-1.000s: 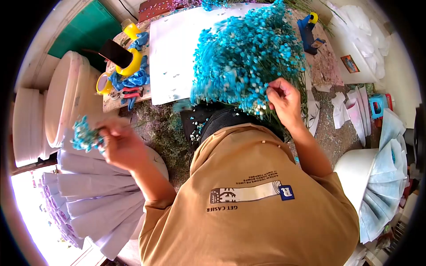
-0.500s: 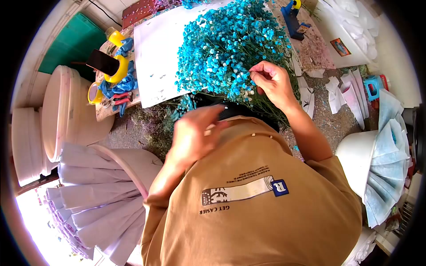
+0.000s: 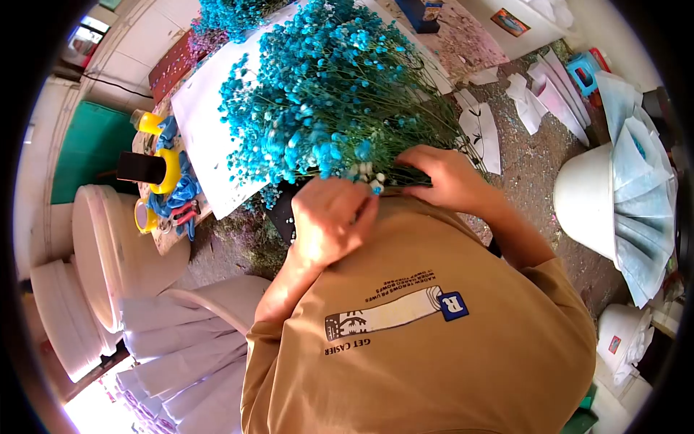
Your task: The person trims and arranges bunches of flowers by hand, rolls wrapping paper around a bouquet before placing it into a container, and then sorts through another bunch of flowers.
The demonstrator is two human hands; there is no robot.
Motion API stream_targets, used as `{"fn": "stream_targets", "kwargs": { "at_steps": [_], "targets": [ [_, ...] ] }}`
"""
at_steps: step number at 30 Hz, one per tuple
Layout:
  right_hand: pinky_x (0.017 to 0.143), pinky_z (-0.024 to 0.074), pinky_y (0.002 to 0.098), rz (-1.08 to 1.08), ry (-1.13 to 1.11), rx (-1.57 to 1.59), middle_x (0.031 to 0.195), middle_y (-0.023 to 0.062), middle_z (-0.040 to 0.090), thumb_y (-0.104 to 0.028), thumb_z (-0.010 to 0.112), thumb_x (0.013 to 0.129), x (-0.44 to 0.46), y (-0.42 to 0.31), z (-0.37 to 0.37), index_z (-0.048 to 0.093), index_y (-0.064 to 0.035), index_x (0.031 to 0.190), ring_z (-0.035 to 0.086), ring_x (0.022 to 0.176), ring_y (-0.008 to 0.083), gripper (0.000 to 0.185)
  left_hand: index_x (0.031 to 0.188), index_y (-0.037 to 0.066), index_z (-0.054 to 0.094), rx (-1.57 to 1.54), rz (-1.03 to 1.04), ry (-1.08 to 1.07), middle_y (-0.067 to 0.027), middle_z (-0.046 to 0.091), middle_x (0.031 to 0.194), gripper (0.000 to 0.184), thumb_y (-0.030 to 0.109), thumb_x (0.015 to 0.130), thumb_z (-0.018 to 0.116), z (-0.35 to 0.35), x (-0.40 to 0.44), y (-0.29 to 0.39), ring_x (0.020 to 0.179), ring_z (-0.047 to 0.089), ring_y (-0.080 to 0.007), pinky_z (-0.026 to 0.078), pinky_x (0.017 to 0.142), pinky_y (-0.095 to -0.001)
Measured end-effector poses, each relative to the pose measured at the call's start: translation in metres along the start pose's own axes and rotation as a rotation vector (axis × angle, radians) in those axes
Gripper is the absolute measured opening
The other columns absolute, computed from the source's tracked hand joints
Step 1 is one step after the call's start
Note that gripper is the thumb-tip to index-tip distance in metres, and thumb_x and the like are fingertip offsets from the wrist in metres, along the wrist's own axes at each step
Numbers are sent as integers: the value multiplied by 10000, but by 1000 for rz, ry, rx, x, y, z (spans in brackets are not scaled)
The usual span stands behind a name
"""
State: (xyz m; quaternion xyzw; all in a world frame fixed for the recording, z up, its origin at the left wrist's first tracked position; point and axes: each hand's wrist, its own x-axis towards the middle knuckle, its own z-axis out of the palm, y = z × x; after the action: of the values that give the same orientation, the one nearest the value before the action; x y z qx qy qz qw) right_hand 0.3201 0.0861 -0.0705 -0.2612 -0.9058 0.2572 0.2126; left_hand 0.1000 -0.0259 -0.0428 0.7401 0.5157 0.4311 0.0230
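Bringing both hands to one bunch of blue flowers (image 3: 311,79), a person in a tan shirt (image 3: 405,307) worked at its near edge, clock directions taken from the chest. The left hand (image 3: 332,220), which a second earlier held a small blue sprig out to the side, had swung in toward 11 o'clock, no sprig distinguishable; the right hand (image 3: 455,181), just past 12, had shifted from blossoms to stems, putting both on the bunch at once. The left hand showed its back, fingers curled; the right forearm reached in from 2 o'clock, thumb and forefinger apart among the stems. Whether either gripped anything could not be told. Beyond, the bunch lay toward 11 over a white sheet (image 3: 199,137) on the surface (image 3: 470,36). A black phone (image 3: 141,168) stood by yellow tape (image 3: 169,172) at 10.
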Motion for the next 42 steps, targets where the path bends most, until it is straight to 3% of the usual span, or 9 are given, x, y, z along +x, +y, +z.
{"fn": "stream_targets", "kwargs": {
  "at_steps": [4, 6, 15, 20, 22, 26, 30, 38, 42],
  "targets": [
    [714, 537, 337, -29, 45, 192, 895, 122, 695, -92, 760, 802, 5, 2, -4, 702, -4, 940, 686, 832, 296, 174, 819, 63, 664, 97, 78, -66, -36, 597, 656, 197, 46, 666, 787, -10, -4, 17, 541, 566, -234, 436, 531, -351],
    [686, 519, 340, -26, -144, 328, 867, 116, 692, -75, 759, 803, 9, -2, -23, 705, -2, 932, 678, 794, 273, 158, 833, 57, 663, 27, -12, 58, -35, 583, 642, 193, 25, 686, 784, -12, -8, 6, 531, 554, -224, 426, 519, -343],
    [663, 480, 254, 165, -136, 732, 807, 21, 652, -145, 693, 926, 4, -10, -8, 686, 22, 1019, 598, 735, 86, 191, 898, 3, 669, -374, -646, 145, -74, 605, 715, 121, 30, 814, 751, -5, -15, 11, 596, 581, -154, 481, 589, -260],
    [632, 461, 223, 380, -123, 920, 793, 13, 643, -96, 649, 954, 6, -14, -5, 672, 27, 1044, 554, 714, 41, 155, 972, 39, 659, -50, -449, 98, -74, 593, 786, 194, 25, 795, 736, 1, -4, 18, 660, 591, -210, 472, 597, -322],
    [630, 465, 233, 368, -96, 854, 785, 21, 648, -78, 648, 942, 6, -14, -3, 676, 25, 1029, 554, 702, 49, 138, 966, 58, 664, 163, -149, 85, -69, 573, 847, 204, 42, 778, 742, 0, 1, 20, 720, 571, -251, 453, 651, -374],
    [618, 462, 224, 229, 15, 684, 786, 4, 657, -43, 654, 904, 2, -21, 4, 686, 19, 981, 546, 700, 30, 105, 944, 75, 671, 247, -42, 43, -61, 557, 898, 199, 115, 773, 767, 3, 8, 25, 790, 559, -258, 417, 680, -384],
    [627, 473, 249, 172, 75, 627, 801, 44, 658, -19, 658, 889, 2, -25, 5, 682, 17, 966, 564, 694, 71, 88, 922, 80, 690, 346, -152, -218, -54, 527, 926, 169, 150, 780, 748, 4, 9, 25, 857, 524, -256, 399, 704, -396],
    [590, 440, 239, 148, 116, 617, 804, 28, 634, -23, 662, 898, 4, -17, 8, 682, 11, 951, 526, 658, 60, 66, 875, 106, 675, 486, -156, -190, -52, 534, 1010, 137, 102, 738, 667, -1, 2, 15, 926, 515, -255, 397, 759, -403],
    [661, 501, 259, 204, -10, 625, 831, 68, 662, -32, 678, 897, 6, -18, 9, 674, 26, 954, 605, 732, 96, 82, 874, 103, 668, 485, -74, -214, -66, 556, 1175, 176, 91, 699, 653, -20, -3, 10, 1101, 516, -264, 394, 871, -421]
  ]
}}
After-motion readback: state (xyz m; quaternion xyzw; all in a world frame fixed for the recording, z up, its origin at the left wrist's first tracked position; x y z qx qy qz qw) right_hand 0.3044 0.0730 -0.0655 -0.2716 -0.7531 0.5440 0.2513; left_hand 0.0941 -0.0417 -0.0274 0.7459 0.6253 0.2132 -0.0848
